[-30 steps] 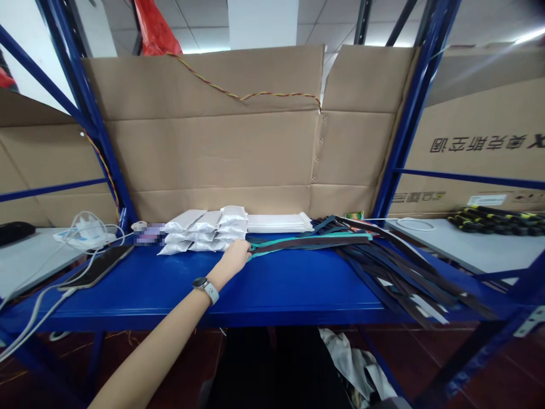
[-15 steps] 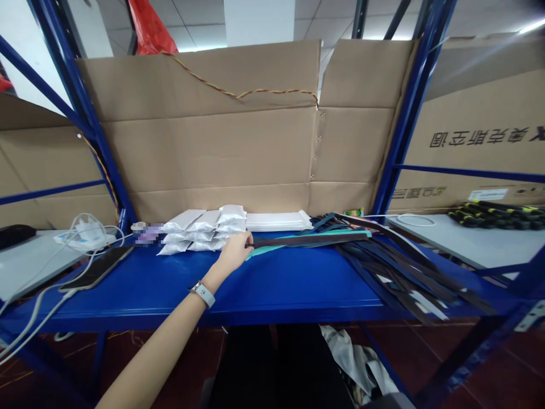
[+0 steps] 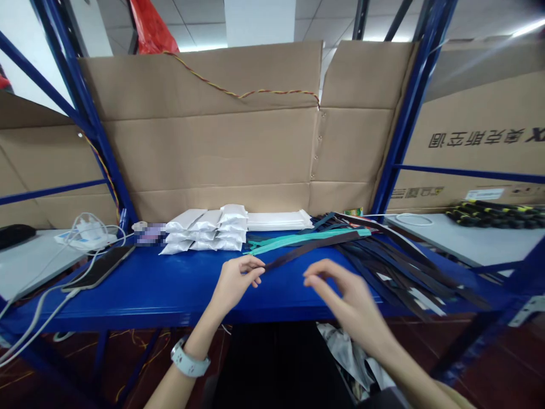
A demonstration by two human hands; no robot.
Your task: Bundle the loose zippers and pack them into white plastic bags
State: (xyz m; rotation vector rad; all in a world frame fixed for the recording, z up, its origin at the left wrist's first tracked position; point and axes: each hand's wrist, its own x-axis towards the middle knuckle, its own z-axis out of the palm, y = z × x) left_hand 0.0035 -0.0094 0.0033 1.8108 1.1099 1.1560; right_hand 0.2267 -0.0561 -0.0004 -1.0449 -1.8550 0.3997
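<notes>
My left hand (image 3: 238,279) pinches the near end of a long, flat dark brown strip (image 3: 304,250), lifted a little off the blue shelf. The strip's far end lies among the other strips on the right. My right hand (image 3: 347,292), slightly blurred, hovers over the shelf's front, right of the strip's held end. Its thumb and forefinger curve toward each other with nothing visible between them. Behind the brown strip lie teal strips (image 3: 293,241). A pile of navy and dark brown strips (image 3: 395,267) fans out to the right, over the front edge.
Stacked white packets (image 3: 204,230) and a flat white stack (image 3: 279,220) stand against the cardboard backing (image 3: 221,147). At left are a phone (image 3: 100,270) and white cables (image 3: 40,301). Blue uprights flank the blue shelf (image 3: 170,295). Black-yellow items (image 3: 498,216) lie far right.
My left hand has come toward me, pulling the brown strip's end away from the teal strips. My right hand has entered from the lower right.
</notes>
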